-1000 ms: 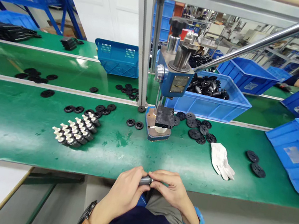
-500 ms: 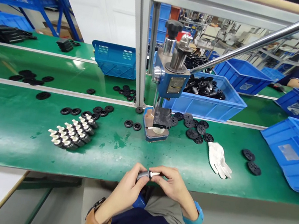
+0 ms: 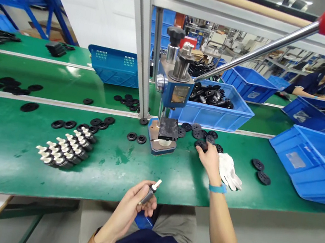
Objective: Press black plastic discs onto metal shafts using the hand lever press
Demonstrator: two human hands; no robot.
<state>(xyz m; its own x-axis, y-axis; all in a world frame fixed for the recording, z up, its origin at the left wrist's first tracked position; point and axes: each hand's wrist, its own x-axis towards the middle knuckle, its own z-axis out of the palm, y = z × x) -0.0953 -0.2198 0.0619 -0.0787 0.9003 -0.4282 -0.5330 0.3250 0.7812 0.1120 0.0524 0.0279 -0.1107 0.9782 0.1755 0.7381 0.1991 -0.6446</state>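
Observation:
Near the table's front edge, my left hand is closed around a small dark cylinder with a white shaft, the shaft pointing up and to the right. Farther out to the right, my right hand has its thumb and fingers on a black disc in a loose group right of the press. The fingertips partly cover the discs there. A white glove lies beside the right wrist. To the left, several similar cylinders with white shafts stand upright in close rows.
A blue hand press with a long red-knobbed lever stands mid-table. Behind it sits a blue bin of black parts. Another blue bin leans at the right. Black rings lie around the cylinder rows. A person sits at the far right.
My right hand has left the cylinder and reached forward and right to the black discs. The left hand keeps the cylinder, its white shaft now tilted more upward. The view has shifted slightly.

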